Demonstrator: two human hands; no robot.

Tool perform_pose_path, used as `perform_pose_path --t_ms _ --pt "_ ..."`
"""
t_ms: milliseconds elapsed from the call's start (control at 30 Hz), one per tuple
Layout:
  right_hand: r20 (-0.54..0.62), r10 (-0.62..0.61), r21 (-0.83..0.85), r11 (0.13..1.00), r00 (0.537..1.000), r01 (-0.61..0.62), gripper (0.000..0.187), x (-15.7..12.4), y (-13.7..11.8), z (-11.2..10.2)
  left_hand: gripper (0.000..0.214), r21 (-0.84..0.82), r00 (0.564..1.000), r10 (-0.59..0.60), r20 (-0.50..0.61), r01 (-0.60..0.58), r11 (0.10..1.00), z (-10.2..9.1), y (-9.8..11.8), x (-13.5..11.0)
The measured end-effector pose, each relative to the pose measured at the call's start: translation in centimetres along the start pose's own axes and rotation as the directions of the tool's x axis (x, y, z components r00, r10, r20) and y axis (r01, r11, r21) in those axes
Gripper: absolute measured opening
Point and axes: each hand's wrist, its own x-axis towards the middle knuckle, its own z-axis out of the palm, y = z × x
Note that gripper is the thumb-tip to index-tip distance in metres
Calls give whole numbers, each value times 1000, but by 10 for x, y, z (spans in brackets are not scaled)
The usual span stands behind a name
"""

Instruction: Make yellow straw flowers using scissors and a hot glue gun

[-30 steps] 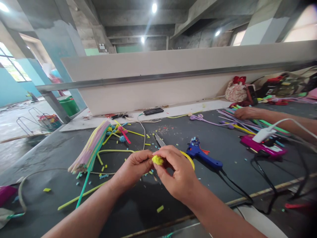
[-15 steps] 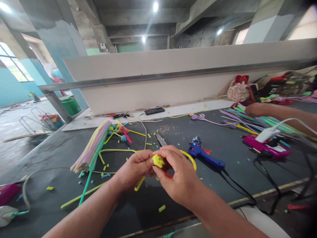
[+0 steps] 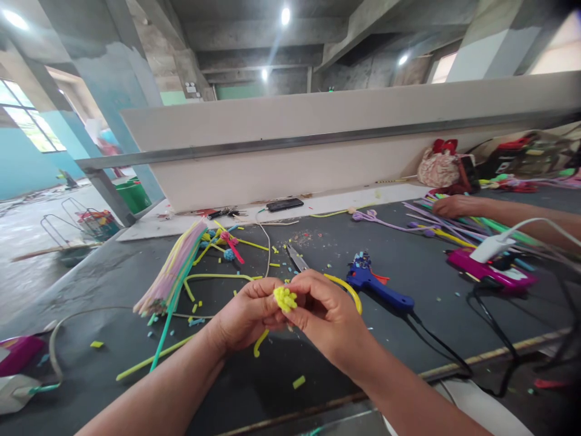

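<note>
Between my two hands sits a small yellow pipe-cleaner flower [image 3: 285, 299], a bunched cluster of fuzzy loops. My left hand [image 3: 254, 312] pinches its left side with thumb and fingers. From the right, my right hand [image 3: 329, 318] closes thumb and fingertips on it. A yellow stem [image 3: 260, 344] hangs below the left hand; whether it joins the flower is hidden. Just beyond the hands lie scissors [image 3: 297, 259] with a yellow handle, partly covered by my right hand. A blue glue gun [image 3: 379, 290] rests to the right on the dark table [image 3: 254, 393].
A bundle of pipe cleaners [image 3: 175, 266] lies left, near finished pieces and yellow offcuts [image 3: 298, 382]. A phone [image 3: 285, 205] sits at the back. On the right are a magenta power strip [image 3: 490, 271], trailing cords, and another person's hand [image 3: 449, 206] over more pipe cleaners.
The yellow flower has shifted slightly left and turned, showing more of its face. My right fingers have moved closer around it. The other person's hand has moved a little left.
</note>
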Motion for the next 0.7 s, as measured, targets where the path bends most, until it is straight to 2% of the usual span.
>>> perform_pose_path --t_ms 100,267,333,600,700 --pt "-38 67 7 998 997 -67 13 3 -2 -1 21 1 1000 7 -7 -7 1000 3 1 0" --pt "-44 262 174 952 964 -251 19 7 -5 -2 19 -11 1000 17 -24 -17 1000 4 2 1" --pt "-50 301 187 940 952 -287 22 7 -5 -2 20 -20 1000 27 -12 -27 999 3 3 2" --pt "-87 231 24 973 969 -230 18 5 -5 -1 17 31 994 43 -99 -40 999 4 -3 -1" --pt "-100 212 27 977 972 -210 17 3 -5 2 17 27 991 75 -114 -72 997 7 -3 -2"
